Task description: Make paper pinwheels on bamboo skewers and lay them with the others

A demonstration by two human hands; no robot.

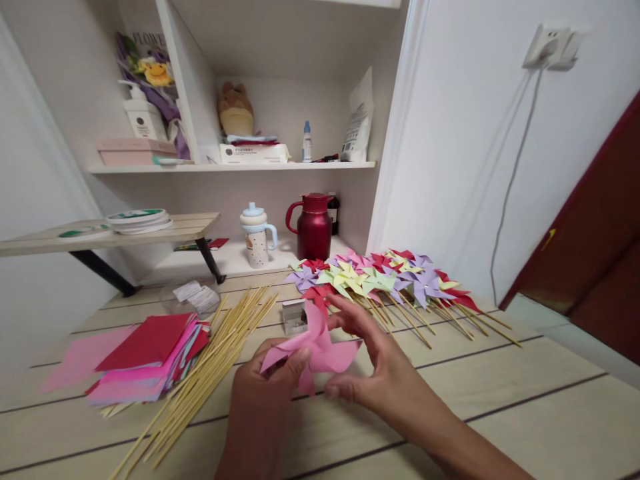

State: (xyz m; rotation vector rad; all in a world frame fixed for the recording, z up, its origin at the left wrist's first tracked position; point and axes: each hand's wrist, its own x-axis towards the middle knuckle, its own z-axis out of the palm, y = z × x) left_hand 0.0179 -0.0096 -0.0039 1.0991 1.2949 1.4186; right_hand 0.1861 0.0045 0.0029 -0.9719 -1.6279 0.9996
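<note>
A pink paper pinwheel head (317,348) is held over the wooden table between both hands. My left hand (260,393) pinches its lower left edge with thumb and fingers closed on the paper. My right hand (380,373) curls round its right side, thumb under one vane and fingers above it. A bundle of thin wooden sticks (210,367) lies just left of my left hand. Finished pinwheels on sticks (390,283), in red, purple, yellow-green and pink, lie in a row behind my right hand.
A stack of pink and red paper squares (145,357) lies at the left. A small open box (294,315) sits behind the pinwheel. A red jug (314,227), a lidded cup (256,237) and cluttered shelves (235,167) stand at the back.
</note>
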